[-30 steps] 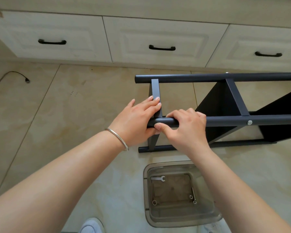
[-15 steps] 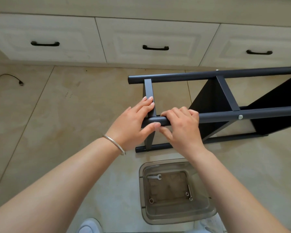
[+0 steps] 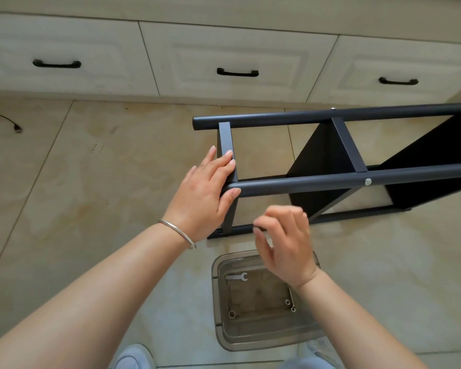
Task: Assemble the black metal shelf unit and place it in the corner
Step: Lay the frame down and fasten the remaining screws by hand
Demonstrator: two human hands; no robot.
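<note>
Shelf unit (image 3: 330, 179), black metal, lies on its side on the tiled floor (image 3: 91, 182) in front of the cream drawers (image 3: 237, 57). Left hand (image 3: 205, 195) rests at the end of the near tube, fingers (image 3: 225, 162) laid straight along the flat crossbar and thumb under the tube end. Right hand (image 3: 285, 246) hovers just below that tube, touching nothing, its fingers loosely curled and blurred. Beneath it on the floor sits a clear plastic tray (image 3: 216, 302) holding a small wrench (image 3: 237, 276) and a few nuts and washers. A silver bangle (image 3: 177, 233) circles the left wrist.
</note>
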